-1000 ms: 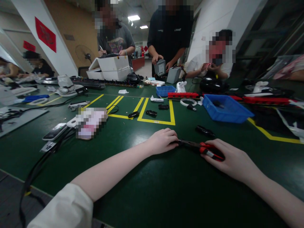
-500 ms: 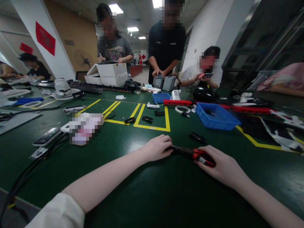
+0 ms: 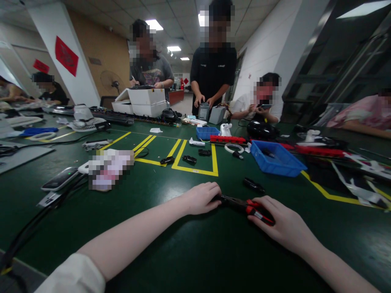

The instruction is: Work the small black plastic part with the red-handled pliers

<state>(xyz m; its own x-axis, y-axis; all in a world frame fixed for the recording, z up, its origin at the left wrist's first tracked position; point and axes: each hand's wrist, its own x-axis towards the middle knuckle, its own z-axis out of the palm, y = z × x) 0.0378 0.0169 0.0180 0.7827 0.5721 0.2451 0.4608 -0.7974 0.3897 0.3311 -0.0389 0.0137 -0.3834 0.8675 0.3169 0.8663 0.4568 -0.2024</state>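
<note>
Red-handled pliers (image 3: 255,210) are gripped in my right hand (image 3: 279,217), their dark jaws pointing left. My left hand (image 3: 203,198) is closed on a small black part (image 3: 220,198), mostly hidden by the fingers, at the tip of the pliers. Just beyond my right hand a black piece (image 3: 253,185) lies on the green table (image 3: 195,252). Farther off, similar black pieces (image 3: 190,159) lie in and beside a yellow-taped rectangle (image 3: 215,160).
A blue tray (image 3: 277,162) holds a dark item at the right. On the left are a phone-like object (image 3: 111,171), a white device (image 3: 59,179) and black cables (image 3: 45,209). Across the table, people stand and sit around a white box (image 3: 149,101).
The view has tilted up slightly, so the table things appear lower. Both hands keep their hold, with the pliers' tip still at the left fingers.
</note>
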